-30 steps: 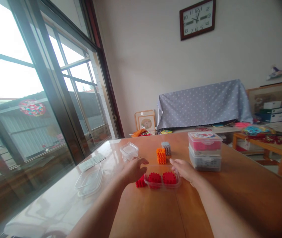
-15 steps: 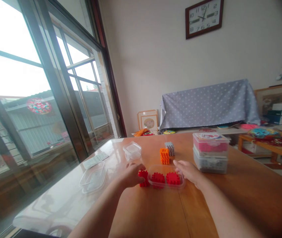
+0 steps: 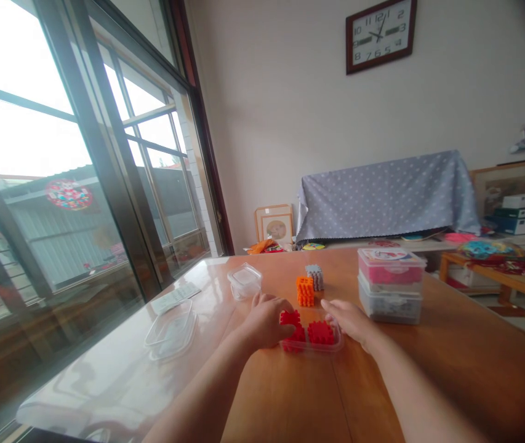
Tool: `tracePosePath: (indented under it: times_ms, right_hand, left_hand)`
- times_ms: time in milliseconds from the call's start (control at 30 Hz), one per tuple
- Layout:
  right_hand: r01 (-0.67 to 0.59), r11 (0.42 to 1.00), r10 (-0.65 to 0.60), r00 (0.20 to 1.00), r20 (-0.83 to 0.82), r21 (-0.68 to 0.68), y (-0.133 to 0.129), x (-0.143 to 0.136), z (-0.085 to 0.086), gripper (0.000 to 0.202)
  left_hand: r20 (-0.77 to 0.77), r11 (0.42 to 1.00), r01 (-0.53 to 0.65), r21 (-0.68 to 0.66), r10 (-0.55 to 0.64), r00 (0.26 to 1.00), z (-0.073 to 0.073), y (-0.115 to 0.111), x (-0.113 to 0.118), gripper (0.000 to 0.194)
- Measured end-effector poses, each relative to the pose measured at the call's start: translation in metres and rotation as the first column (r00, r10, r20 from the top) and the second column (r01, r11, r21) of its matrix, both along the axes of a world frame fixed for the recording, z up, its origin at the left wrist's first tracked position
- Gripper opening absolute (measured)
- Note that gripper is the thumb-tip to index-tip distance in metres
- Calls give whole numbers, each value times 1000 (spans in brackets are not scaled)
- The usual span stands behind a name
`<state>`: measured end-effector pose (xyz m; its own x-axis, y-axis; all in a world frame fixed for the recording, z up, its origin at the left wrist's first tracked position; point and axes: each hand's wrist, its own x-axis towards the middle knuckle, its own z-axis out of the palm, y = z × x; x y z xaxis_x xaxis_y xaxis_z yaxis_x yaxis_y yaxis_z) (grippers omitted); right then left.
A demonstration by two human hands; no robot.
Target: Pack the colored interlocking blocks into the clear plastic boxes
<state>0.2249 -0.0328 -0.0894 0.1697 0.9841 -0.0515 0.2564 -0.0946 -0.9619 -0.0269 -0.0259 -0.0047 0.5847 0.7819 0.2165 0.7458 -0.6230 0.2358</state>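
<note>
Two bare hands at work over a clear container (image 3: 312,348) on a wooden table (image 3: 290,400). The left hand (image 3: 266,321) is at the container's left end, its fingers and thumb partly closed about a red block (image 3: 290,320), with the thumb across the near side. More red shows directly below this block, at the left part of the container; where one piece ends and the other begins cannot be told. A second red block (image 3: 321,333) lies inside the container, in its right part, apart from the left hand. The right hand (image 3: 348,321) is at the container's right end, thumb extended and hand loosely open; the fingers are partly hidden, and whether they grip the wall cannot be told.

Beyond the container stand an orange block (image 3: 305,291) and, just behind it and to its right, a gray block (image 3: 316,277). To the right, a box with pink contents (image 3: 391,271) rests on a lower box with gray contents (image 3: 389,303). On the left side of the table are a small clear tub (image 3: 245,282), clear lids (image 3: 172,332) that overlap, and a printed sheet (image 3: 176,298) just behind the lids. A clock (image 3: 380,35) hangs on the wall, above and to the left of a dotted cloth's (image 3: 386,197) right end.
</note>
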Motion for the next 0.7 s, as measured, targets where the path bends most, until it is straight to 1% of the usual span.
tracePosePath:
  times_ms: [100,200,333,433,567,700]
  right_hand:
    - [2,1000,-2,1000,-10,6,0,-1,1,53]
    - [-1,1000,1,1000,-30,8,-1,-2,3,53]
    - [-3,1000,4,999,-52,19,-1,-2,4,53]
    - [-4,1000,5,999,-50,30,-1,-2,3,53]
    - [-4,1000,6,999,-48,30,0,-1,1,54]
    - [-10,1000,11,999,-46,24,-1,-1,2,54]
  left_hand:
    - [-57,1000,2,-9,-3,998,-7,-1,7,27]
    - [-85,1000,13,-7,-14,996,-11,1,6,24]
    - [-80,1000,14,13,-13,997,-4,-5,4,26]
    - [-100,999,36,-5,-37,994,0,-11,7,27]
    - [-185,996,80,-42,-86,979,-2,-14,11,27]
    - [-225,997,72,-2,-70,972,0,-16,12,31]
